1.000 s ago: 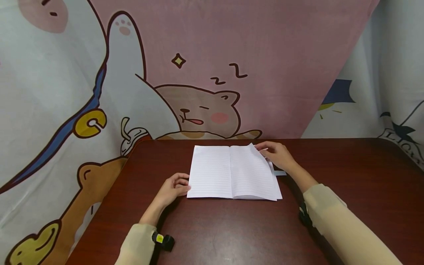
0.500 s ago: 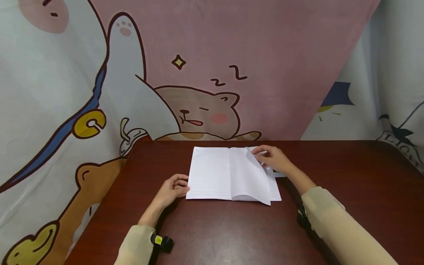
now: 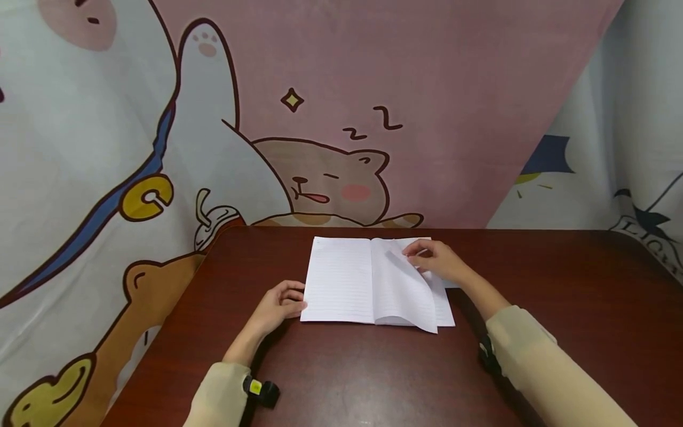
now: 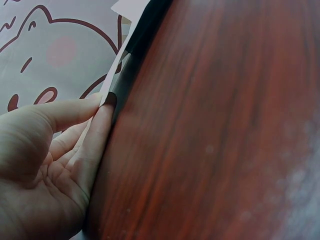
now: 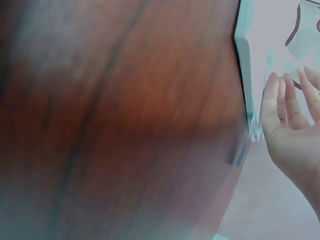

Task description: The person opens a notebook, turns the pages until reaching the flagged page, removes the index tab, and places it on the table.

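Observation:
An open notebook (image 3: 338, 281) with blank lined pages lies on the dark wooden table (image 3: 341, 373) in the head view. My left hand (image 3: 274, 305) pinches its left edge, thumb on top; the left wrist view shows the thumb (image 4: 75, 111) and a finger on either side of the paper. At the upper right, my right hand (image 3: 437, 261) pinches a right-hand page (image 3: 400, 290) by its outer part. That page is lifted and curls leftward, baring the sheet (image 3: 443, 308) beneath. In the right wrist view, the fingers (image 5: 295, 107) stand beside the notebook's page edges (image 5: 255, 90).
A pale strip (image 3: 451, 284) pokes out from under the notebook's right side. Behind the table hangs a cartoon-printed curtain (image 3: 453, 118). Each wrist wears a dark strapped device, such as the left wrist camera (image 3: 261, 390).
My right hand has moved slightly left and toward me, drawing the page's upper corner leftward. The page curls more and its lower corner now juts past the notebook's front edge. My left hand stays put.

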{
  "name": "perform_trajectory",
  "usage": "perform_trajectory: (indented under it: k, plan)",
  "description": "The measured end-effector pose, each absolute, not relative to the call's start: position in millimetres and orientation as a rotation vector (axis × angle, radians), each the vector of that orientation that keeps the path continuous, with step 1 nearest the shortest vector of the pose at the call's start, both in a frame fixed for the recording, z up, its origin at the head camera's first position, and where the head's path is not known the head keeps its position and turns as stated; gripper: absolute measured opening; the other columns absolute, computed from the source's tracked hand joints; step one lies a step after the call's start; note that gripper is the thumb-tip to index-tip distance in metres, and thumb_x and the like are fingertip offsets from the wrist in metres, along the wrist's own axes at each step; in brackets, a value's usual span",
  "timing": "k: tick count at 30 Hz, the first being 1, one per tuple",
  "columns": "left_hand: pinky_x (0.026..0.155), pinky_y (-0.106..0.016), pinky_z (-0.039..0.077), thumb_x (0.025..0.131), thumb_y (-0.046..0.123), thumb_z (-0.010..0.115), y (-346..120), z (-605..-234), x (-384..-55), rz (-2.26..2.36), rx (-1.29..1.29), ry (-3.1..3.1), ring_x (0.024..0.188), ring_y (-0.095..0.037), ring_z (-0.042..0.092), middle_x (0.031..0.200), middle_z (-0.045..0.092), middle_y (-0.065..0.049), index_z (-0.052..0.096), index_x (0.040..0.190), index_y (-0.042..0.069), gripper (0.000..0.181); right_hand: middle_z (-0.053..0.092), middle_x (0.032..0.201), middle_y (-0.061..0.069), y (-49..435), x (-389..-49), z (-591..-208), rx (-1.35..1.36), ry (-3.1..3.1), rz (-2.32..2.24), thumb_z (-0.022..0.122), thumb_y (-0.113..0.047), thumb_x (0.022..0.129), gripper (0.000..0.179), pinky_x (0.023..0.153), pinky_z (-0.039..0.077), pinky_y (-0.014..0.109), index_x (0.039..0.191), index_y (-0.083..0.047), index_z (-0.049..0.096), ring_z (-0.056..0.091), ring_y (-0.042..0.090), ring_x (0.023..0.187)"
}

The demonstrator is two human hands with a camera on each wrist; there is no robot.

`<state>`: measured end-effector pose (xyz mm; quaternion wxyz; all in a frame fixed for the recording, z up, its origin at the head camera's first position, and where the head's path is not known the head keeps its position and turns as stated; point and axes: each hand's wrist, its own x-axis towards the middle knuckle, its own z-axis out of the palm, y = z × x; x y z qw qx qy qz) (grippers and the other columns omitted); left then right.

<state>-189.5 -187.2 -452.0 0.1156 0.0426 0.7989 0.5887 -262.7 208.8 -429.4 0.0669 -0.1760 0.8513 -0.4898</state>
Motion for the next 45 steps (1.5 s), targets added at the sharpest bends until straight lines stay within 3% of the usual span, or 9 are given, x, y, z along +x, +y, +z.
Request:
perform_trajectory:
  k: [9,14,20,33,41,45]
  plan:
    - [0.076,-0.027,0.059,0.091,0.004,0.070,-187.3,-454.8,-190.9,1.713,0.108,2.350,0.083,-0.010,0.063,0.106,0.065,-0.016,0.054,0.130,-0.002,0.042,0.061,0.128,0.022,207.5,-263.6,-433.0,-0.545,2.600,-1.459,0.060,-0.004,0.097,0.027,0.075,0.055,0.023,0.122,-0.003,0.067,0.063,0.023,0.101]
    - [0.077,-0.027,0.059,0.091,0.003,0.069,-186.8,-455.3,-191.2,1.712,0.114,2.347,0.084,-0.011,0.063,0.106,0.065,-0.015,0.054,0.130,-0.002,0.042,0.055,0.133,0.025,203.1,-263.4,-432.0,-0.582,2.617,-1.455,0.051,0.007,0.095,0.035,0.077,0.055,0.022,0.125,-0.001,0.067,0.061,0.034,0.110]
    - [0.077,-0.028,0.059,0.091,0.004,0.069,-186.4,-452.5,-191.6,1.713,0.123,2.357,0.084,-0.011,0.063,0.109,0.065,-0.019,0.054,0.131,-0.003,0.043,0.055,0.133,0.024,197.7,-263.8,-427.2,-0.633,2.657,-1.443,0.057,0.006,0.094,0.035,0.080,0.052,0.022,0.127,-0.002,0.065,0.061,0.042,0.115]
    - [0.078,-0.027,0.059,0.092,0.003,0.068,-186.8,-449.7,-189.1,1.726,0.118,2.330,0.084,-0.010,0.063,0.110,0.064,-0.021,0.053,0.132,-0.004,0.043,0.051,0.132,0.023,184.7,-262.9,-429.3,-0.659,2.662,-1.439,0.057,0.000,0.097,0.032,0.102,0.047,0.056,0.129,-0.004,0.064,0.057,0.045,0.124]
    - [0.079,-0.028,0.059,0.092,0.004,0.068,-186.6,-450.6,-189.5,1.727,0.113,2.328,0.085,-0.010,0.063,0.109,0.064,-0.020,0.053,0.132,-0.004,0.043,0.053,0.129,0.027,181.5,-265.2,-434.6,-0.635,2.700,-1.486,0.064,0.000,0.094,0.034,0.099,0.050,0.054,0.127,0.003,0.061,0.060,0.045,0.117]
    - [0.079,-0.029,0.059,0.092,0.004,0.069,-186.2,-450.2,-189.1,1.727,0.108,2.330,0.085,-0.011,0.063,0.110,0.065,-0.020,0.053,0.131,-0.003,0.043,0.058,0.125,0.027,180.1,-265.7,-433.9,-0.582,2.716,-1.503,0.068,-0.004,0.092,0.033,0.091,0.054,0.039,0.123,0.005,0.060,0.064,0.040,0.108]
